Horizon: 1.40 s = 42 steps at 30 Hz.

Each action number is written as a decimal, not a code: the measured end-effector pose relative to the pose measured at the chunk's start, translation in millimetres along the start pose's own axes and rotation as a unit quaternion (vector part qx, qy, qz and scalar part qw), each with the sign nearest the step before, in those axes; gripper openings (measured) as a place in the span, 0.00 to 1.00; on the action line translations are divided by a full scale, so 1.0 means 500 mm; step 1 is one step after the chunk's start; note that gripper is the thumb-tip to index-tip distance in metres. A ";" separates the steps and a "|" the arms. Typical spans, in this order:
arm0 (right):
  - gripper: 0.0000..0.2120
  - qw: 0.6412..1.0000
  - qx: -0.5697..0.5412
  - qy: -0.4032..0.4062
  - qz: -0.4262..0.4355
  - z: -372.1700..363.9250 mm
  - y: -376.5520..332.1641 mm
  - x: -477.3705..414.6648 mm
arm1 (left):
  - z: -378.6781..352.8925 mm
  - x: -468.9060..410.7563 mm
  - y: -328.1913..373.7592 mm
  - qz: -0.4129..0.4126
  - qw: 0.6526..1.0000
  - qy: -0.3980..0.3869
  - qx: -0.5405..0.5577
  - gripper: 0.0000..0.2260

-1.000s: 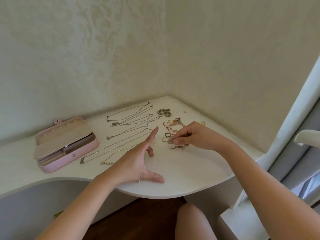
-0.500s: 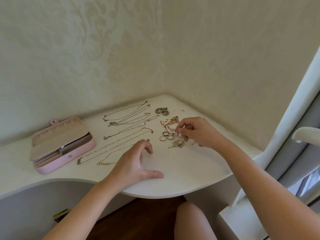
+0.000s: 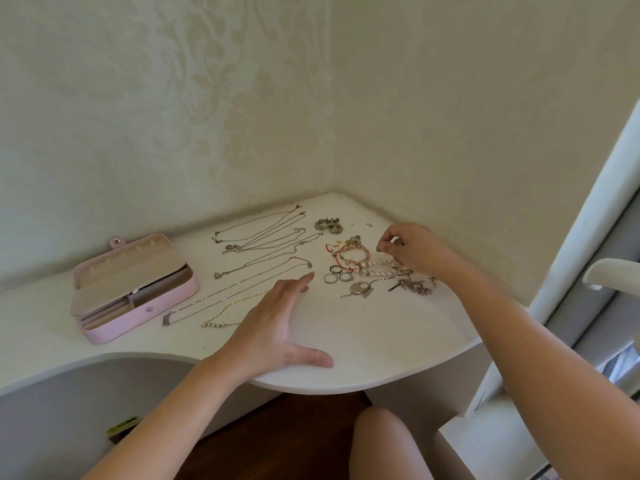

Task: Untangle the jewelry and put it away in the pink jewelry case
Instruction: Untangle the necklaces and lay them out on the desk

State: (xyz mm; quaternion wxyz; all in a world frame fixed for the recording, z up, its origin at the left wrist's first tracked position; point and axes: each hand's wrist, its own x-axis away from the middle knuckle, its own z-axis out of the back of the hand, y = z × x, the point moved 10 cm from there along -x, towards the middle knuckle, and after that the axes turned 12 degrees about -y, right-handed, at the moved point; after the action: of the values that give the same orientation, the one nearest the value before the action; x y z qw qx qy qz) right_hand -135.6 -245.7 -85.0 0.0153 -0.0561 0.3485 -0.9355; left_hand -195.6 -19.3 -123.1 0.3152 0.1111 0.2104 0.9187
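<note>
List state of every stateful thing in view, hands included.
Pink jewelry case: open, lid tilted back.
Thin chain necklaces: untangled, laid out in rows beside the case.
Heap of bead and pearl bracelets: tangled.
Three silver rings: loose, flat on the white table.
Left hand: open, flat on the table.
Right hand: fingertips pinched over the heap; held thing too small to tell.
</note>
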 end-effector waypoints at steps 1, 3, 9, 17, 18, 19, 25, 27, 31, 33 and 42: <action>0.04 1.000 0.013 -0.019 0.005 -0.006 -0.006 0.000 | -0.002 -0.001 -0.002 0.007 1.000 -0.005 0.005 0.60; 0.03 0.996 0.020 -0.076 0.035 -0.029 -0.029 0.008 | -0.009 -0.002 -0.002 0.016 1.000 -0.021 0.012 0.63; 0.12 0.954 -0.165 -0.225 0.109 -0.084 -0.076 0.039 | -0.011 -0.005 -0.012 0.038 0.999 -0.032 0.012 0.63; 0.25 0.929 -0.331 -0.146 0.080 -0.064 -0.040 0.024 | -0.019 -0.008 -0.031 0.062 0.997 -0.044 -0.011 0.60; 0.26 0.936 -0.313 -0.144 0.074 -0.066 -0.040 0.026 | -0.019 -0.009 -0.032 0.064 0.997 -0.044 -0.017 0.60; 0.27 0.941 -0.296 -0.147 0.071 -0.069 -0.042 0.028 | -0.019 -0.010 -0.033 0.065 0.997 -0.044 -0.022 0.60; 0.33 0.956 -0.216 -0.178 0.084 -0.090 -0.095 0.035 | -0.002 -0.013 -0.031 0.074 0.997 -0.035 0.009 0.44; 0.34 0.961 -0.198 -0.171 0.086 -0.087 -0.111 0.034 | 0.009 -0.015 -0.027 0.068 0.998 -0.012 0.015 0.22; 0.33 0.970 -0.170 -0.156 0.080 -0.078 -0.131 0.032 | 0.064 -0.013 -0.013 0.047 0.991 0.103 0.069 0.13; 0.33 0.973 -0.153 -0.152 0.084 -0.076 -0.139 0.034 | 0.077 -0.022 -0.002 0.039 0.978 0.134 0.153 0.14; 0.32 0.983 -0.125 -0.126 0.050 -0.080 -0.103 0.022 | 0.016 -0.107 0.067 -0.036 0.877 0.071 0.473 0.03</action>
State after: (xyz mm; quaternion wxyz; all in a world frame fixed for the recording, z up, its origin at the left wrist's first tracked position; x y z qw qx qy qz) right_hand -150.5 -181.4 -80.2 0.0985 -0.1574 0.4602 -0.8682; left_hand -169.1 -74.3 -104.4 0.2424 0.1737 0.6456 0.7031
